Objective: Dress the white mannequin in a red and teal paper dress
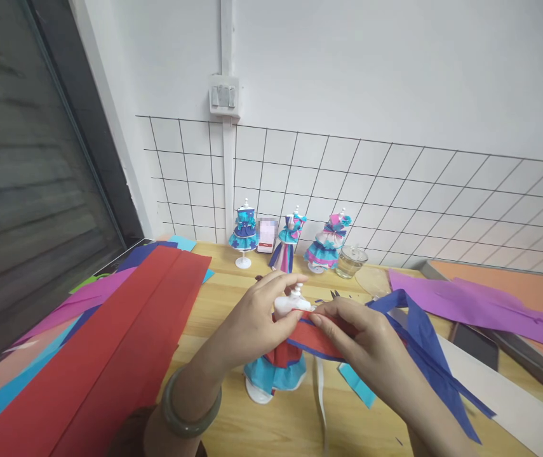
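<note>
A small white mannequin stands on a round white base, wearing a red and light-blue paper skirt. My left hand curls around its upper body, the thumb pressing red paper against the front. Beside it, my right hand pinches a red paper strip with a blue edge between thumb and fingers. The strip runs from the mannequin's chest to beneath my right hand. A thin white ribbon hangs below the strip onto the table.
Three dressed mini mannequins, a phone and a glass cup stand along the wall. Red paper sheets lie at left. Blue strips, purple paper and a dark phone are at right.
</note>
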`<state>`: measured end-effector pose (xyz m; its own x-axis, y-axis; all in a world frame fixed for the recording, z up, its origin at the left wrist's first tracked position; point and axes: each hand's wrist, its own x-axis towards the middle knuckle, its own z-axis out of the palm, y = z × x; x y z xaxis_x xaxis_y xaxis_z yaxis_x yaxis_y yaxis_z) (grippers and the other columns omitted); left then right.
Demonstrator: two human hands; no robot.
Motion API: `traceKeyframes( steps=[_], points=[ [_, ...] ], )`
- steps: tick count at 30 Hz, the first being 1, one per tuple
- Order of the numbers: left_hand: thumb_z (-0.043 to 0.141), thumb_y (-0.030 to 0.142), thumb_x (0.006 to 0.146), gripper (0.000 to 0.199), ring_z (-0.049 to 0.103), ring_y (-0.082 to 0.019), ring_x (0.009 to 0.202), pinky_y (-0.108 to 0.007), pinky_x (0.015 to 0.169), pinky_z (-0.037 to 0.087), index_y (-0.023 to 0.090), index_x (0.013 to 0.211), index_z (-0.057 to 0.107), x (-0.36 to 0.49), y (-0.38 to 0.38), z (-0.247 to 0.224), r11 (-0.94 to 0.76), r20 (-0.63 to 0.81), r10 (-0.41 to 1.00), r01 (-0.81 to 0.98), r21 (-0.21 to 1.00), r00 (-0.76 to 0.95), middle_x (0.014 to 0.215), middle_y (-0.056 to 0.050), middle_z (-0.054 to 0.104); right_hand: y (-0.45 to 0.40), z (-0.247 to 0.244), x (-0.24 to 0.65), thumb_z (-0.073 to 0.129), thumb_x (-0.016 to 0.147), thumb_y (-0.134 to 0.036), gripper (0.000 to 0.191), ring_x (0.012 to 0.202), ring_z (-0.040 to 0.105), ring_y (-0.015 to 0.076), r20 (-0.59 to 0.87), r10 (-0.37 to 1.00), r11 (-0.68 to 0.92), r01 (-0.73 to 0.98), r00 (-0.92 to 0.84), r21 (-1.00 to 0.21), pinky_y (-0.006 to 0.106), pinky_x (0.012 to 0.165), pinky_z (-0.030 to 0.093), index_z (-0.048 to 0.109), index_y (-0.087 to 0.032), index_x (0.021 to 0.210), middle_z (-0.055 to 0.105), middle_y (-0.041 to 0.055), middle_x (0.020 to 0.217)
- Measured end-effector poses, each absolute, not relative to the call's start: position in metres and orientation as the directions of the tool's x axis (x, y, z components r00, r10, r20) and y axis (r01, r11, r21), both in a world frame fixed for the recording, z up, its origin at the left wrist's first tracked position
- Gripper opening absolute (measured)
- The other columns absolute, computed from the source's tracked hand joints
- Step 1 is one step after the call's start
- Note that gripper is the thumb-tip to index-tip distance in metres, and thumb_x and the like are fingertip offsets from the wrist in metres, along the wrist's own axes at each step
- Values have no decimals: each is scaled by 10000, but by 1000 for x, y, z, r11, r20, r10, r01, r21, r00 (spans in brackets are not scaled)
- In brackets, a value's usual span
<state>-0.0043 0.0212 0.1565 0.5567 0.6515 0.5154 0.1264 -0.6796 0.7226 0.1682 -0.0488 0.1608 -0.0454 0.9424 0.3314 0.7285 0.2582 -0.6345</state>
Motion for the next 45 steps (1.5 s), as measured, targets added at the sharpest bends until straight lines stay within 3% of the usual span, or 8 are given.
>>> traceKeyframes(
  steps=[17, 27, 35, 45],
  points=[
    [544, 121, 783, 387, 546, -179, 1020, -294, 827, 479, 266, 1142, 518, -2, 20, 156, -641, 472, 686, 152, 753, 554, 1107, -26, 577, -54, 163, 170, 472, 904, -273, 199, 734, 616, 174, 310, 947, 275, 724, -89, -633, 286, 643, 475, 657, -216, 862, 678, 38, 812],
    [553, 138, 786, 405, 547, -173, 1001, -305, 849, 465, 291, 1160, 520, -2, 19, 156, -626, 466, 687, 130, 769, 558, 1100, -16, 569, -51, 166, 173, 491, 900, -252, 187, 715, 605, 162, 332, 922, 376, 669, -200, -641, 276, 634, 477, 670, -224, 854, 662, 37, 780],
    [556, 130, 783, 404, 537, -167, 1017, -287, 857, 454, 286, 1152, 508, -2, 20, 154, -642, 470, 680, 148, 752, 562, 1074, -12, 566, -46, 159, 175, 572, 850, -313, 142, 691, 608, 154, 290, 955, 264, 623, -62, -736, 249, 588, 475, 656, -206, 809, 673, 20, 764],
    [559, 160, 792, 369, 546, -170, 1007, -267, 801, 483, 268, 1142, 514, -1, 19, 156, -640, 477, 666, 110, 761, 574, 1084, -27, 571, -44, 155, 177, 571, 843, -346, 182, 664, 592, 157, 288, 957, 249, 615, -37, -748, 240, 535, 458, 642, -192, 779, 656, 24, 727]
  ],
)
